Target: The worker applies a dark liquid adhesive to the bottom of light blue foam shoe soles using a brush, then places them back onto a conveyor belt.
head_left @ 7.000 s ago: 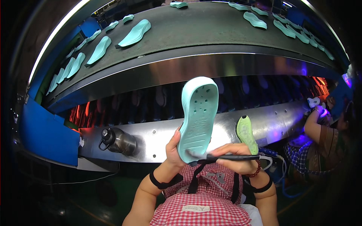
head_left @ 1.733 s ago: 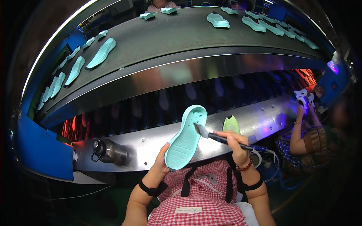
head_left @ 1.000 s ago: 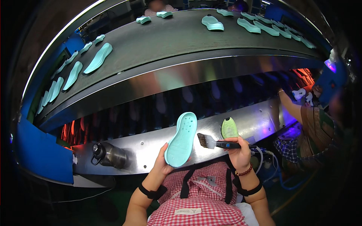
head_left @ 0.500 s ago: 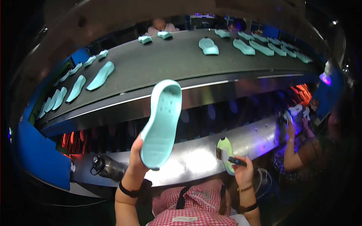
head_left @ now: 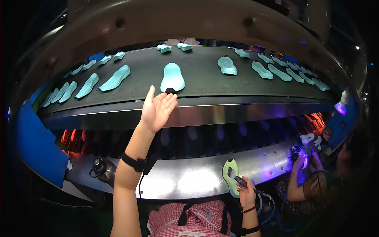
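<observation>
My left hand is stretched out palm up, fingers extended, holding nothing. Its fingertips lie just by the near end of a mint-green shoe sole resting on the dark conveyor belt. In my right hand is a dark-handled brush, its bristle head over a yellow-green shoe sole. That sole lies on the shiny metal ledge in front of me.
More mint soles stand along the belt on both sides. A dark bottle stands at the ledge's left. At the right, a co-worker's hands handle something under purple light. Red-glowing openings sit below the belt.
My left hand has moved up and forward, and the mint sole it held now lies on the belt, released. My right hand with the brush has shifted slightly down and left.
</observation>
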`<action>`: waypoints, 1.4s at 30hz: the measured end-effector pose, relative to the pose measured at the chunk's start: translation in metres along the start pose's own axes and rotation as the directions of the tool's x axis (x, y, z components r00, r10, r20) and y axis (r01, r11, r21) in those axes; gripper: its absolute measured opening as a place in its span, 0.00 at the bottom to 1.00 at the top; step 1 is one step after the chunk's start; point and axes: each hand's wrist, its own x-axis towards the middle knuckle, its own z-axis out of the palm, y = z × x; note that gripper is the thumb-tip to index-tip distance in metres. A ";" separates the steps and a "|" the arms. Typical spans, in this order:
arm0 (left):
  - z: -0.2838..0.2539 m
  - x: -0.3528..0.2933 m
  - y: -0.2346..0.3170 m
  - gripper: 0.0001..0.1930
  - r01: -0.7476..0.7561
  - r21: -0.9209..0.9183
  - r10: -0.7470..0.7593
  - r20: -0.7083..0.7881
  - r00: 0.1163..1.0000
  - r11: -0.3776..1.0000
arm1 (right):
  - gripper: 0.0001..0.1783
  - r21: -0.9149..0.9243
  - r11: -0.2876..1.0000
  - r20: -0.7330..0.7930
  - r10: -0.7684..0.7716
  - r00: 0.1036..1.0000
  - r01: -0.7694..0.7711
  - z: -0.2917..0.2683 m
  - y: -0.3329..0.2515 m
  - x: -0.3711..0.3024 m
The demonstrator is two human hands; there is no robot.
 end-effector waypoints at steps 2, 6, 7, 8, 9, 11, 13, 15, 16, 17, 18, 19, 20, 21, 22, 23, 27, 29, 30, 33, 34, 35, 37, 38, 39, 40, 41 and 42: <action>-0.015 -0.023 0.001 0.35 -0.069 0.145 0.068 0.014 0.998 0.987 | 0.16 -0.030 1.000 -0.013 -0.004 1.000 0.003 -0.011 0.008 0.008; -0.102 -0.099 -0.008 0.25 -0.063 0.735 0.098 -0.005 0.995 0.675 | 0.13 0.167 0.983 -0.092 0.090 0.992 -0.074 -0.032 0.029 0.026; -0.132 -0.119 -0.014 0.22 -0.072 0.842 0.152 -0.012 0.988 0.534 | 0.13 0.190 0.981 -0.142 0.078 0.987 -0.051 -0.036 0.034 0.031; -0.163 -0.142 -0.019 0.22 0.124 0.885 0.138 -0.206 0.969 0.450 | 0.13 0.196 0.978 -0.177 0.109 0.978 -0.074 -0.039 0.038 0.038; -0.194 -0.165 -0.025 0.22 0.224 0.895 0.163 -0.305 0.938 0.386 | 0.14 0.262 0.963 -0.214 0.119 0.970 -0.061 -0.043 0.043 0.042; -0.250 -0.217 -0.035 0.20 0.422 0.906 0.404 -0.370 0.837 -0.044 | 0.16 0.342 0.935 -0.302 0.202 0.932 -0.092 -0.050 0.049 0.052; -0.293 -0.265 -0.043 0.19 0.538 0.843 0.683 -0.395 0.615 0.004 | 0.17 0.347 0.930 -0.311 0.232 0.922 -0.117 -0.053 0.057 0.065; -0.325 -0.298 -0.038 0.23 0.606 0.787 0.830 -0.411 0.378 0.113 | 0.18 0.353 0.930 -0.353 0.234 0.906 -0.103 -0.057 0.065 0.072; -0.340 -0.304 -0.028 0.28 0.659 0.717 0.844 -0.483 0.235 0.227 | 0.19 0.370 0.923 -0.367 0.246 0.897 -0.102 -0.057 0.069 0.077; -0.353 -0.306 -0.015 0.33 0.559 0.742 0.846 -0.518 0.124 0.372 | 0.20 0.380 0.920 -0.381 0.246 0.891 -0.091 -0.058 0.073 0.081; -0.363 -0.309 0.000 0.38 0.581 0.720 0.858 -0.509 0.069 0.380 | 0.19 0.386 0.918 -0.375 0.244 0.894 -0.088 -0.059 0.076 0.084; -0.372 -0.308 0.015 0.42 0.499 0.785 0.884 -0.461 0.076 0.366 | 0.19 0.377 0.922 -0.366 0.235 0.901 -0.087 -0.059 0.078 0.086; -0.379 -0.309 0.030 0.44 0.400 0.847 0.873 -0.450 0.187 0.351 | 0.19 0.406 0.911 -0.361 0.232 0.903 -0.072 -0.060 0.080 0.087; -0.387 -0.306 0.040 0.40 0.516 0.845 0.918 -0.307 0.250 0.142 | 0.18 0.446 0.894 -0.345 0.221 0.912 -0.048 -0.060 0.080 0.088; -0.393 -0.307 0.053 0.36 0.403 0.877 0.803 -0.430 0.413 0.263 | 0.15 0.463 0.886 -0.324 0.188 0.927 -0.018 -0.060 0.081 0.088; -0.400 -0.305 0.064 0.32 0.217 0.914 0.676 -0.401 0.618 0.344 | 0.14 0.466 0.884 -0.317 0.193 0.929 -0.025 -0.060 0.081 0.087; -0.419 -0.304 0.074 0.20 0.323 0.906 0.619 -0.424 0.662 0.275 | 0.17 0.512 0.856 -0.295 0.257 0.920 -0.075 -0.063 0.082 0.082; -0.420 -0.304 0.065 0.12 0.359 0.886 0.660 -0.459 0.595 0.293 | 0.22 0.575 0.817 -0.340 0.290 0.895 -0.046 -0.064 0.082 0.082; -0.417 -0.305 0.056 0.13 0.463 0.856 0.669 -0.484 0.564 0.229 | 0.23 0.574 0.818 -0.361 0.290 0.886 -0.034 -0.064 0.082 0.082; -0.400 -0.307 0.021 0.16 0.390 0.900 0.773 -0.386 0.503 0.196 | 0.25 0.586 0.810 -0.377 0.294 0.878 -0.019 -0.062 0.086 0.086; -0.392 -0.304 0.007 0.15 0.281 0.935 0.799 -0.336 0.499 0.218 | 0.26 0.572 0.820 -0.373 0.283 0.883 -0.021 -0.061 0.087 0.087; -0.384 -0.301 -0.003 0.14 0.285 0.894 0.768 -0.444 0.461 0.346 | 0.26 0.583 0.812 -0.374 0.298 0.878 -0.028 -0.059 0.088 0.088; -0.367 -0.295 -0.024 0.13 0.289 0.880 0.787 -0.469 0.401 0.377 | 0.29 0.535 0.842 -0.362 0.299 0.883 -0.066 -0.057 0.091 0.091; -0.359 -0.292 -0.033 0.12 0.295 0.876 0.795 -0.474 0.377 0.383 | 0.32 0.553 0.828 -0.358 0.341 0.869 -0.097 -0.056 0.092 0.091; -0.351 -0.288 -0.040 0.12 0.234 0.906 0.813 -0.421 0.402 0.353 | 0.32 0.558 0.825 -0.357 0.338 0.871 -0.091 -0.056 0.092 0.091; -0.342 -0.286 -0.045 0.11 0.253 0.897 0.785 -0.441 0.435 0.364 | 0.32 0.575 0.811 -0.377 0.374 0.847 -0.102 -0.056 0.092 0.092; -0.335 -0.282 -0.049 0.11 0.279 0.885 0.781 -0.462 0.421 0.373 | 0.33 0.607 0.786 -0.372 0.414 0.831 -0.120 -0.056 0.091 0.092; -0.326 -0.279 -0.053 0.10 0.286 0.903 0.764 -0.424 0.486 0.319 | 0.33 0.594 0.797 -0.398 0.409 0.821 -0.109 -0.056 0.090 0.092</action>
